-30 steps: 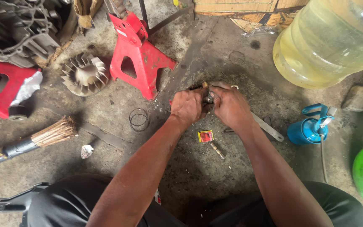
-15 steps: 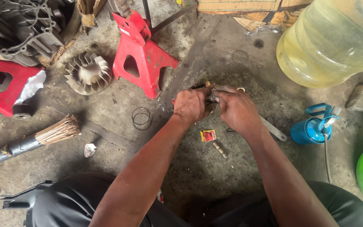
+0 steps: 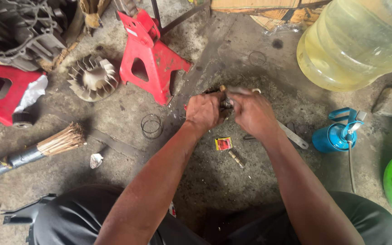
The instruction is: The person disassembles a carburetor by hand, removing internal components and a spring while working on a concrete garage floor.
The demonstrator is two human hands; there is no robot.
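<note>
both hands meet over the oily concrete floor (image 3: pixel 214 181), just in front of the red jack stand (image 3: pixel 153 59). the left hand (image 3: pixel 205 111) is closed around a small metal part (image 3: pixel 226 103), of which only a dark bit with a brass-coloured tip shows between the knuckles; the right hand (image 3: pixel 250 111) is curled onto the same part from the other side, its fingertips blurred. what exactly the part is cannot be made out, nor whether it rests on the floor or is held just above it.

judging by this pose, one hand steadies while the other works the end. to do it well, the left hand should grip firm and unmoving, wrist braced low, so that the right can turn or press squarely along the part's axis rather than at a slant (greasy metal slips easily). any loose piece is best kept over the bare patch near the knees, since the thin wire rings (image 3: pixel 151 126), the small bolt (image 3: pixel 236 158) beside the red-and-yellow packet (image 3: pixel 223 144) and the flat wrench (image 3: pixel 293 135) already crowd the floor. the blue oil can (image 3: pixel 334 136) stands within the right hand's reach.
</note>
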